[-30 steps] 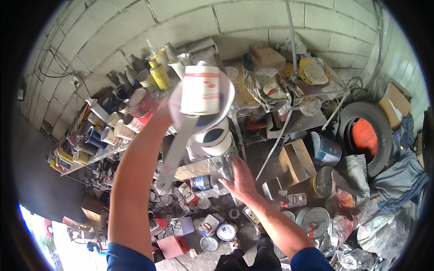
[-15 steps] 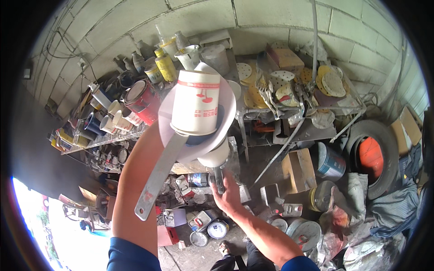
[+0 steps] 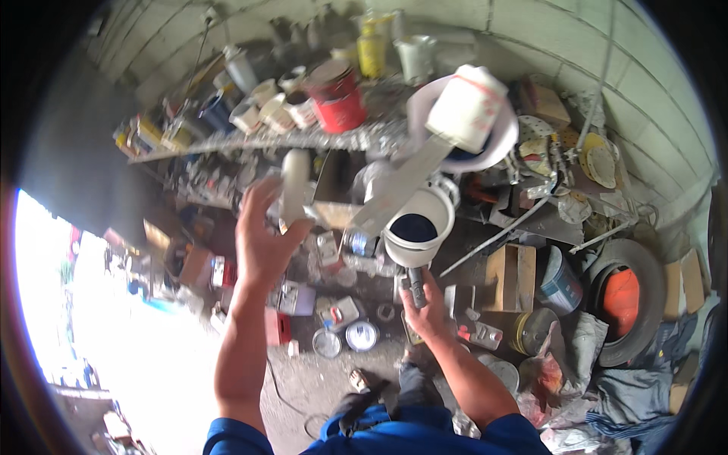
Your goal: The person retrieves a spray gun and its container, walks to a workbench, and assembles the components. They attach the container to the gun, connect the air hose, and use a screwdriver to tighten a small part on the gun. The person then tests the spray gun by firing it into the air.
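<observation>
My right hand (image 3: 426,307) grips the dark handle of a spray gun (image 3: 415,287) below its white cup. The cup (image 3: 447,220) has no lid on, and dark liquid (image 3: 413,227) shows inside. To its left, my raised left hand (image 3: 262,227) has thumb and fingers around a pale, rounded white piece that looks like a lid (image 3: 295,186); blur hides its detail. Beyond the gun, a white paper cup (image 3: 466,110) with red print lies tilted over a pale round bowl (image 3: 425,98). A flat metal strip (image 3: 406,182) juts from the cup's mouth toward me.
A cluttered bench holds a red can (image 3: 334,98), a yellow bottle (image 3: 371,53) and several paper cups. Sanding discs (image 3: 599,163) lie on the right shelf. Paint cans (image 3: 362,336), a cardboard box (image 3: 509,277) and a tyre (image 3: 633,303) crowd the floor. A cable (image 3: 284,398) runs near my feet.
My left hand has come out from behind the bowl and moved nearer, holding the white piece. The gun's cup interior has come into view. My view has shifted left, moving the bench scene rightward.
</observation>
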{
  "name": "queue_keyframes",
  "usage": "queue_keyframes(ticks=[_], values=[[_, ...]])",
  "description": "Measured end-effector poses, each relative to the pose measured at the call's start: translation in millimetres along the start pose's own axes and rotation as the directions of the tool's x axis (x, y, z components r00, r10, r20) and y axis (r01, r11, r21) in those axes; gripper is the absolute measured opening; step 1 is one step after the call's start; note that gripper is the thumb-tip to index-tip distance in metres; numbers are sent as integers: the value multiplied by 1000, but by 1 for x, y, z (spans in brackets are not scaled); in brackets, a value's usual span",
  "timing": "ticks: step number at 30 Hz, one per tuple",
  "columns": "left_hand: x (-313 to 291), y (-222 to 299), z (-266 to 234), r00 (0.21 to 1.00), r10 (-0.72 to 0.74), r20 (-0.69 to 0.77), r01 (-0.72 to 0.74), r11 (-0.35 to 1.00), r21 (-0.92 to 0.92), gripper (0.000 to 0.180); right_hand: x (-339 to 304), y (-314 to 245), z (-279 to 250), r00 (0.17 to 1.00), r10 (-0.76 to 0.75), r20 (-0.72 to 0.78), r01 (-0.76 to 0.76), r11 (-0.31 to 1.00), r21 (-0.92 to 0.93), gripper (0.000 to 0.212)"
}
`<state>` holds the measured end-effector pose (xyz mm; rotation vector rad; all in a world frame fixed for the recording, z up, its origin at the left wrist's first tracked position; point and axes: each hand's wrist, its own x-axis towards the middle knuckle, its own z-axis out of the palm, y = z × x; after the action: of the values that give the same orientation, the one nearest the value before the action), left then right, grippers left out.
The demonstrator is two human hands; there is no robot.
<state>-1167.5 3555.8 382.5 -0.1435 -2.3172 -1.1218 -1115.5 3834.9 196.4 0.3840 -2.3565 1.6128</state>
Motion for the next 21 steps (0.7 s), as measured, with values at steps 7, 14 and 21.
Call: queue_keyframes(ticks=[7, 14, 21], values=[[-325, -18, -212, 738, -646, -195, 594, 759, -267, 76, -90, -25, 54, 862, -357, 360, 320, 934, 159, 46], [-586, 32, -375, 331, -740, -585, 327, 672, -665, 103, -219, -125, 235, 507, -536, 675, 350, 844, 407, 48], [-657, 100, -509, 274, -600, -752, 382, 785, -487, 111, -342, -290, 429, 66, -706, 705, 154, 706, 692, 41]])
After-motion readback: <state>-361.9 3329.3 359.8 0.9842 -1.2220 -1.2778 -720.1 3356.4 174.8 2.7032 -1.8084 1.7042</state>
